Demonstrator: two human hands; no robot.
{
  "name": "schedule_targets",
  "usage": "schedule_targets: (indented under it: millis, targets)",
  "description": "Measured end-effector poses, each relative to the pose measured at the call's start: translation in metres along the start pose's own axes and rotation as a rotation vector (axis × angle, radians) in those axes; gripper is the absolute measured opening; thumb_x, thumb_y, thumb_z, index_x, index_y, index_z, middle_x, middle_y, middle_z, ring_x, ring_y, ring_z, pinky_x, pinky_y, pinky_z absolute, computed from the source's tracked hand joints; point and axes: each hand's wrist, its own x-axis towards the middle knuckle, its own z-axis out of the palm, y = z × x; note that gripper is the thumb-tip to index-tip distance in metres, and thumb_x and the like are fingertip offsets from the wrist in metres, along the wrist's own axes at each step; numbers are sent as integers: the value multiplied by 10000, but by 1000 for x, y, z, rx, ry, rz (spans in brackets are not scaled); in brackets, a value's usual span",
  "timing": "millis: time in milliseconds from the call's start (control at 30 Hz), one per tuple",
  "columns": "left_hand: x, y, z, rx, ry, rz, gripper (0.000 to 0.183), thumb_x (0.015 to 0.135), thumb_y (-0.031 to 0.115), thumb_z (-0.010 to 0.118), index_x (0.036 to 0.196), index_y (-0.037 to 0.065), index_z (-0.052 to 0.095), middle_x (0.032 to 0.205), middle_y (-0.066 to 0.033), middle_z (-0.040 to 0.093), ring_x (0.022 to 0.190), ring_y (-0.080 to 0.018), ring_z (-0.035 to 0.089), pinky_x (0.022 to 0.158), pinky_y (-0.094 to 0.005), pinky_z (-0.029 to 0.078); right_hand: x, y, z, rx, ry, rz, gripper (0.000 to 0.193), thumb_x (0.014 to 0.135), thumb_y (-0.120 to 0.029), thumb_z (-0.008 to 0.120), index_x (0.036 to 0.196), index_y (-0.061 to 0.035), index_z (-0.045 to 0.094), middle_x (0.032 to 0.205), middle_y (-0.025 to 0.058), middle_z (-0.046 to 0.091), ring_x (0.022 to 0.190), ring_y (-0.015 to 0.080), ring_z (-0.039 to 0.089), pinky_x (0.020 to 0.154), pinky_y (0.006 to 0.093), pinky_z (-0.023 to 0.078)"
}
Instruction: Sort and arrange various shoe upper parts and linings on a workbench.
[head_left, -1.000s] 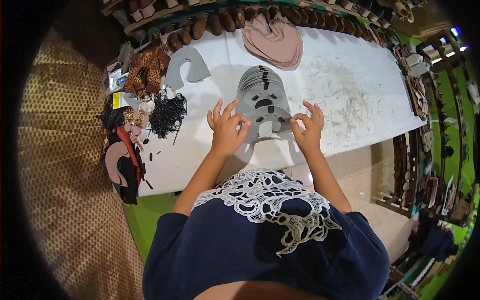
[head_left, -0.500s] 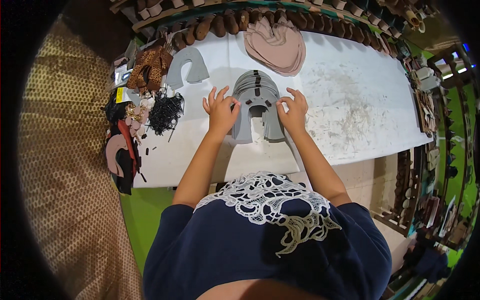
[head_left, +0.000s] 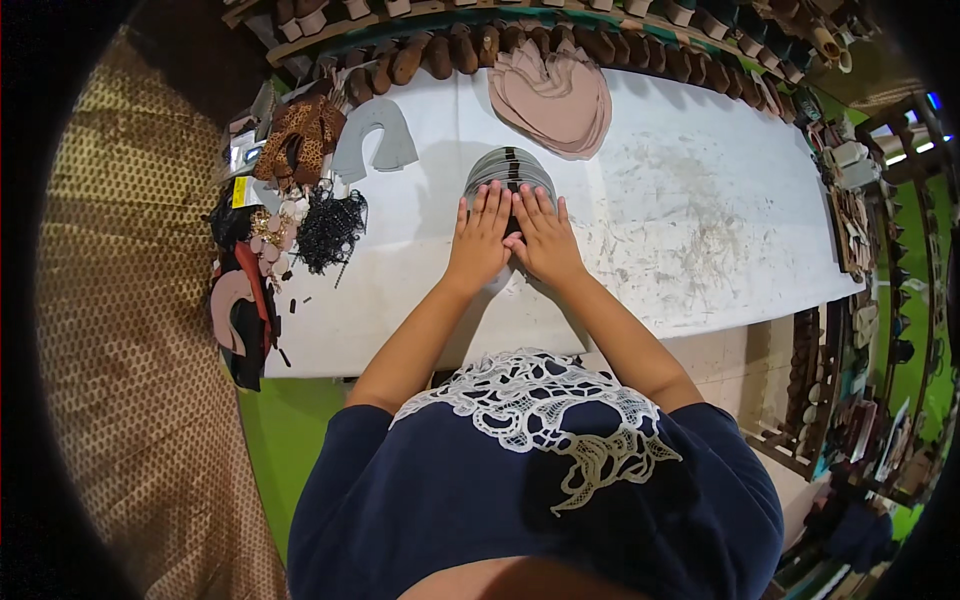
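Note:
A stack of grey U-shaped pieces (head_left: 487, 172) lies on the white-covered table, its curved end pointing away from me. Short dark strips (head_left: 511, 158) run in a line across that far curve. My left hand (head_left: 480, 244) lies flat over the stack's left side, fingers stretched forward. Beside it, my right hand (head_left: 548, 242) presses flat on the right side, and the thumbs nearly meet in the middle. Both hands hide the stack's near legs and most of its upper face. Neither hand grips anything.
Further left lie more grey U-shaped pieces (head_left: 352, 148), a leopard-print bundle (head_left: 300, 140) and a black beaded heap (head_left: 332, 228). Pink cut pieces (head_left: 552, 112) are stacked at the back. Brown shoe forms (head_left: 436, 54) line the far edge of the white table covering (head_left: 720, 200).
Both hands have moved inward from the stack's sides and now lie flat on top. Their pinched fingers have straightened. The grey pieces' legs, visible before, are covered.

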Motion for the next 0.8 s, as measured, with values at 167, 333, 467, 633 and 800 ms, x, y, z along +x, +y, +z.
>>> schedule_targets:
  millis: [167, 333, 467, 633, 800]
  targets:
    - [3, -1, 10, 22, 28, -10, 652, 831, 264, 466, 1419, 67, 264, 1499, -113, 189, 1387, -264, 161, 1107, -477, 99, 1, 3, 8, -87, -1, 3, 644, 873, -452, 456, 1387, -80, 345, 1472, 88, 267, 1366, 250, 219, 1091, 501, 135]
    - [3, -1, 4, -8, 12, -2, 660, 836, 259, 476, 1422, 59, 248, 1501, -125, 173, 1384, -275, 168, 1097, -492, 128, 2, 3, 8, -103, -37, 9, 667, 872, -440, 466, 1400, -64, 308, 1481, 114, 235, 1375, 279, 196, 1076, 545, 129]
    - [-2, -17, -3, -138, 9, 148, 691, 852, 285, 494, 1432, 53, 198, 1499, -152, 153, 1378, -306, 176, 1082, -531, 138, 2, 1, 1, -35, -81, 17, 705, 858, -471, 485, 1407, -74, 291, 1488, 118, 215, 1375, 289, 192, 1060, 590, 100]
    - [-18, -43, -39, -259, -48, 120, 659, 884, 328, 481, 1431, 82, 207, 1491, -168, 166, 1371, -318, 189, 1070, -562, 118, 4, -25, -13, -55, -20, 67, 653, 849, -410, 537, 1385, -92, 341, 1473, 103, 258, 1365, 297, 219, 1066, 575, 104]
    - [-29, -112, -73, -96, -42, -106, 422, 876, 326, 510, 1248, 127, 516, 1457, -140, 266, 1350, -319, 237, 1061, -573, 125, 29, -65, -6, -42, 33, -68, 457, 816, -280, 599, 1243, -137, 519, 1345, 79, 432, 1314, 291, 309, 1055, 549, 174]
